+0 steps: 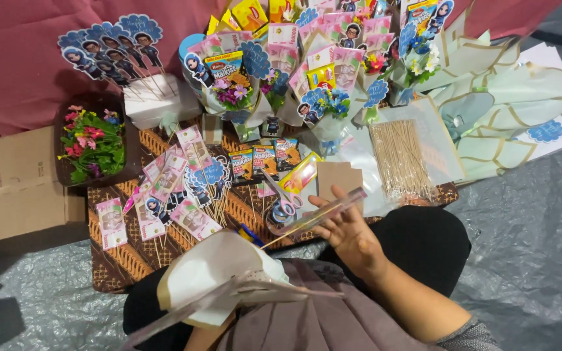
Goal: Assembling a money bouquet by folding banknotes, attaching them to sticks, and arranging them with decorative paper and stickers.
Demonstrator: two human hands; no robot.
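A thin wooden stick with a clear, pink-edged wrapped piece on it (317, 214) is being held up by the right hand (349, 234). The fingers (326, 200) are being closed around it, so the grip is tight on the stick. The stick is being held just above the near edge of the brown patterned cloth (115, 260), in front of the person's lap.

A folded cone of white paper (219, 276) is being held lower down, close to the lap. The left hand is being hidden by this paper, so its grip cannot be told.

Just beside the stick, a pair of scissors with light blue handles (283, 209) is being left on the cloth. A piece of brown card (338, 179) is lying near the fingers. A bundle of plain wooden sticks (399, 159) is lying further back on clear plastic.

To the left, many stick toppers with pink paper notes and little cartoon figures (177, 188) are being spread over the cloth. A dark basket of pink flowers (92, 143) is standing at the far left. Finished bunches (320, 58) are being leaned against the red cloth behind.
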